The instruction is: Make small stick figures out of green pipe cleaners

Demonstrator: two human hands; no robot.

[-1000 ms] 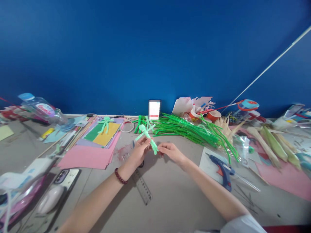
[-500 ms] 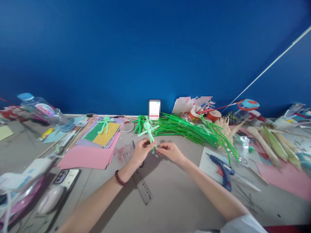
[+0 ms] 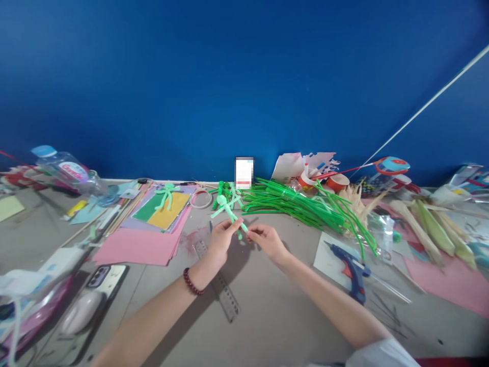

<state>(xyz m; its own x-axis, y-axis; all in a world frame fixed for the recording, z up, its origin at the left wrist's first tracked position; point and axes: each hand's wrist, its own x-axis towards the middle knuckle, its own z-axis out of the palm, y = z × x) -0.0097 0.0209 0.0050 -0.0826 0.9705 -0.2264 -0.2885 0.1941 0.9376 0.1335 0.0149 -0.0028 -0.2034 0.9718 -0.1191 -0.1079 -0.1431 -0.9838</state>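
Observation:
A pale green pipe-cleaner figure (image 3: 228, 209), with a round head and thin arms and legs, hangs tilted to the left above the table. My left hand (image 3: 220, 241) grips its lower body between thumb and fingers. The tip of one leg is pinched by my right hand (image 3: 269, 243), whose thumb and forefinger are closed on it. Behind the held figure stand darker green figures (image 3: 221, 189), partly hidden. Another pale green figure (image 3: 165, 193) lies on green and yellow sheets at the left. Under my left wrist is a clear ruler (image 3: 226, 299).
Green pipe cleaners (image 3: 294, 201) lie in a bundle at the back right. A blue glue gun (image 3: 353, 270) rests on white paper at the right. Pink sheets (image 3: 135, 248), a phone (image 3: 110, 280) and a mouse (image 3: 82, 311) are at the left. A blue wall rises behind.
The held figure has tipped further left, its head lower. My right hand has come to its leg, which now points toward the right fingers. My left hand has shifted slightly.

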